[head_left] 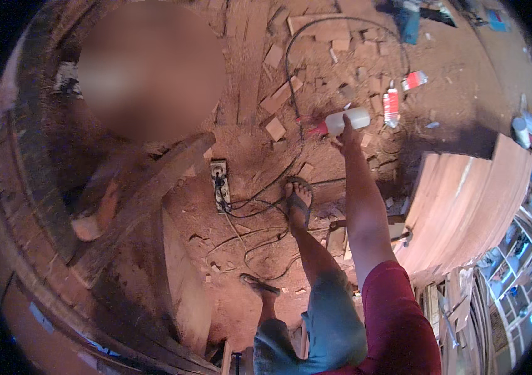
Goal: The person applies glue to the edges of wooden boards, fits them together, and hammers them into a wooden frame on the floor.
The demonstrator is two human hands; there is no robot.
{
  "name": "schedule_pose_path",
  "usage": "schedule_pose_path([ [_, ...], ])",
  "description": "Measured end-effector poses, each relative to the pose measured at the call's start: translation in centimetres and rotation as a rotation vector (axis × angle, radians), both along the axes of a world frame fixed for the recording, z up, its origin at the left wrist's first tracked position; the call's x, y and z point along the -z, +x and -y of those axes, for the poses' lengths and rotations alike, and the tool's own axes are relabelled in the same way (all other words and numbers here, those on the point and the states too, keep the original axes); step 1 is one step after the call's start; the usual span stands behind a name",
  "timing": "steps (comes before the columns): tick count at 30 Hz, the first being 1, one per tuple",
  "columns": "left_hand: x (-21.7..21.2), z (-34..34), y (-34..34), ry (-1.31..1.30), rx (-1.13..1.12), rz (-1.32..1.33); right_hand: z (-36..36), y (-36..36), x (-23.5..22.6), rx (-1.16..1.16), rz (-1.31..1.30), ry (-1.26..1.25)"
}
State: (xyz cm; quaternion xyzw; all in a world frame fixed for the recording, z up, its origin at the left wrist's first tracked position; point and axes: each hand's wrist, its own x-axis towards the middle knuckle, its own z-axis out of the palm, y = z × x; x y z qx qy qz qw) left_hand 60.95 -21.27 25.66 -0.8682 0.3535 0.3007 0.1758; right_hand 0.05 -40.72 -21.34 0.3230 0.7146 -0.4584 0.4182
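My right hand (350, 141) reaches forward over the littered floor at the end of my bare forearm. Its fingers are on a whitish plastic squeeze bottle (358, 119) with a red nozzle top, which lies sideways and points left. One finger lies across the bottle's side, while the thumb stands off below it; the far fingers are hard to make out. My left hand is out of view. To the right of the bottle lie a red-and-white carton (391, 107) and a second red-and-white pack (414, 80).
A power strip (219, 185) with plugs and black cables (259, 199) lies near my sandalled foot (298, 199). Wood offcuts (274, 129) and sawdust cover the ground. Stacked reddish boards (459, 206) stand right; a long beam (147, 194) runs left. A blurred patch hides the upper left.
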Motion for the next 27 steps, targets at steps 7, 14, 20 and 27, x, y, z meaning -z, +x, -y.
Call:
schedule_pose_path([
  [7, 0.4, 1.9, 0.3, 0.026, -0.052, -0.033, 0.7, -1.4, -0.1, 0.225, 0.043, -0.34],
  [14, -6.8, -1.8, 6.6, -0.174, -0.173, -0.122, 0.1, 7.4, -28.4, 0.33, 0.401, -0.75],
  [20, -12.5, -4.0, 27.5, -0.683, -0.483, -0.178, -1.2, 18.8, -53.2, 0.178, 0.268, -0.952],
  [27, -11.8, -10.5, 46.4, -1.051, -0.88, -0.556, -7.9, 37.4, -73.1, -0.002, 0.363, -1.23],
])
